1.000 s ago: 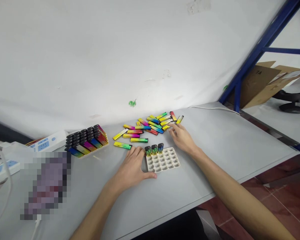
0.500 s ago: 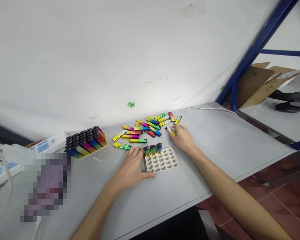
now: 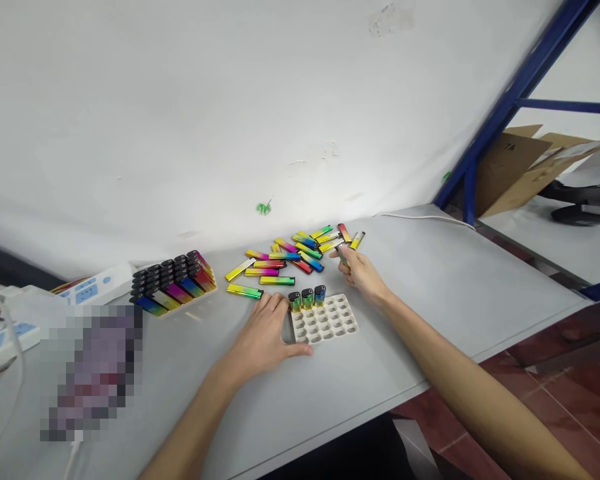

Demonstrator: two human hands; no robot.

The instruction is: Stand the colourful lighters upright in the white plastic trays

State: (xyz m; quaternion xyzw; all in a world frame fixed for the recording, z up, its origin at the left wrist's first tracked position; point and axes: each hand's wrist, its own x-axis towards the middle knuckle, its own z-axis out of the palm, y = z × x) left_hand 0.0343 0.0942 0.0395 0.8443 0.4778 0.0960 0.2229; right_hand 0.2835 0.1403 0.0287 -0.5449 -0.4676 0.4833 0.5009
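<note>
A pale tray with rows of slots [image 3: 325, 327] lies on the grey table, three lighters [image 3: 307, 299] upright along its back row. My left hand [image 3: 264, 333] rests at the tray's left side, fingers spread and thumb stretched along the front. Between the fingertips of my right hand [image 3: 361, 270], behind and to the right of the tray, a lighter [image 3: 344, 258] is held raised and tilted; my fingers partly cover it. Several shiny multicoloured lighters [image 3: 276, 281] lie loosely behind the tray, up to the wall.
Left of my left hand stands a second block of upright lighters [image 3: 173, 283]. Farther left are power strips [image 3: 87, 292], a white cable [image 3: 17, 373] and a pixelated object [image 3: 97, 367]. A blue metal frame [image 3: 469, 190] rises at the right, with cardboard boxes [image 3: 510, 167] behind it.
My right hand has picked up the lighter from the table and turned it more upright. My left hand and the tray have stayed in place.
</note>
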